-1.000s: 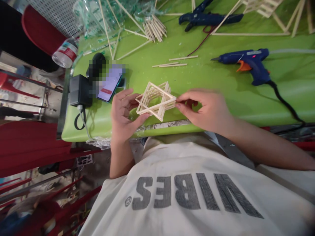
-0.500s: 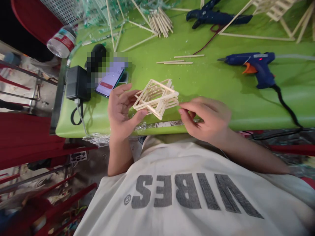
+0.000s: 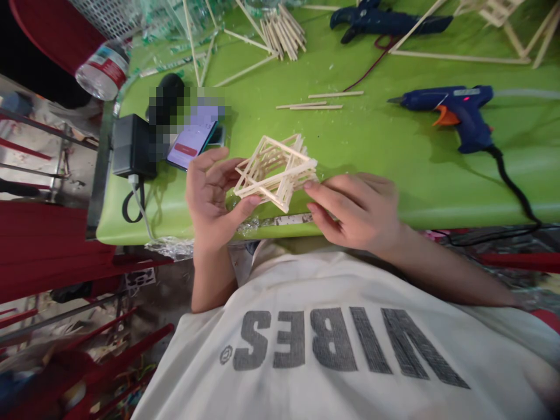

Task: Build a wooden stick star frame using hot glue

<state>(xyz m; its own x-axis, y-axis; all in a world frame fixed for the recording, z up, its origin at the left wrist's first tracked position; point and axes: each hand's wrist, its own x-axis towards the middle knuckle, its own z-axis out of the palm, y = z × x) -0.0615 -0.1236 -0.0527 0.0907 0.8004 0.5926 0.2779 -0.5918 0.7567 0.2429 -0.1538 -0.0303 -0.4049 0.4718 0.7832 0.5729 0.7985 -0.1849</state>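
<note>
A small lattice frame (image 3: 276,173) of pale wooden sticks, crossed and stacked into an open star-like shape, is held up over the near part of the green table. My left hand (image 3: 214,201) grips its left side, thumb in front and fingers behind. At the frame's right corner, the index fingertip of my right hand (image 3: 361,210) touches or nearly touches the sticks. The thumb of that hand sits a little below and apart from the index finger, and its other fingers are curled. Several loose sticks (image 3: 317,107) lie beyond the frame.
A blue hot glue gun (image 3: 455,105), its red light on, lies at the right with a black cord. Farther back are a stick bundle (image 3: 284,34), a dark blue clamp-like tool (image 3: 385,23) and larger stick frames. A phone (image 3: 192,140), charger (image 3: 135,146) and bottle (image 3: 102,71) are leftward.
My right hand has moved left, bringing its index fingertip up to the frame's right corner. My left hand keeps its hold, and the view has shifted slightly.
</note>
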